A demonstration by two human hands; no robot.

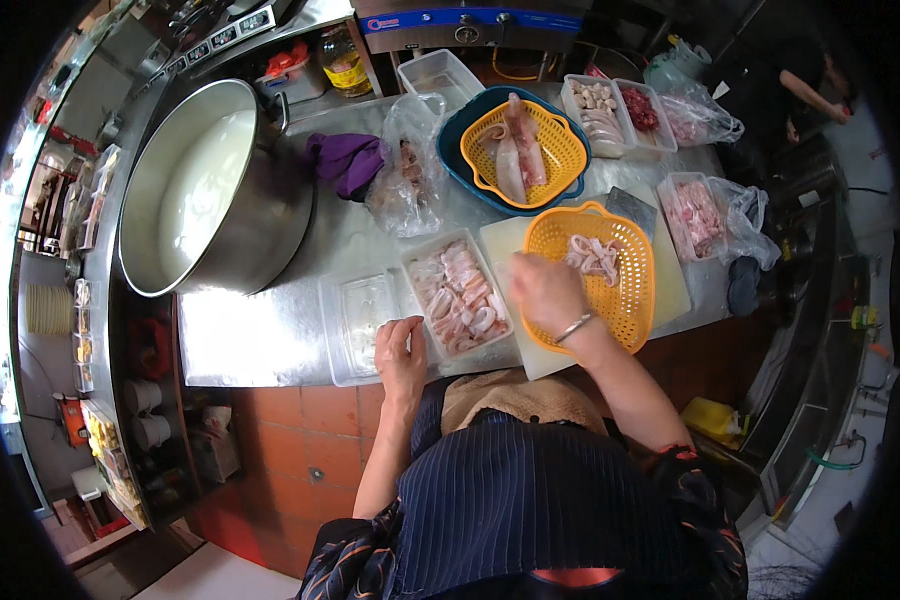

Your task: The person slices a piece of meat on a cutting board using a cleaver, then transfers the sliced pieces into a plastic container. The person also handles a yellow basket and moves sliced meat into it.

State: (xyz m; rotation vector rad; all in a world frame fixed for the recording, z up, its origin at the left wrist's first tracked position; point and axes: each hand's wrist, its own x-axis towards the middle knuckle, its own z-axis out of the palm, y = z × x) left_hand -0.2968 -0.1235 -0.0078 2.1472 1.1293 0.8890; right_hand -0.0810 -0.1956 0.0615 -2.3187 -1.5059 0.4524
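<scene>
My left hand [400, 352] rests by the near right corner of a clear plastic container [361, 319], its fingers bent and holding nothing that I can see. Beside it stands a plastic box [461, 292] filled with sliced squid. My right hand [551, 292], blurred, is over the left rim of an orange plastic colander [630, 292]; its fingers look curled, and what they may hold is hidden. Squid strips [594, 256] lie in the far part of that colander, which sits on a pale cutting board [667, 262]. A cleaver blade [631, 211] lies flat behind the colander.
A large steel pot [277, 225] stands at the left. Farther back are a purple cloth [349, 161], a plastic bag [412, 180], and a yellow colander [472, 146] with whole squid inside a teal basin [450, 146]. Meat boxes [694, 214] stand right. Another person's arm [814, 97] shows far right.
</scene>
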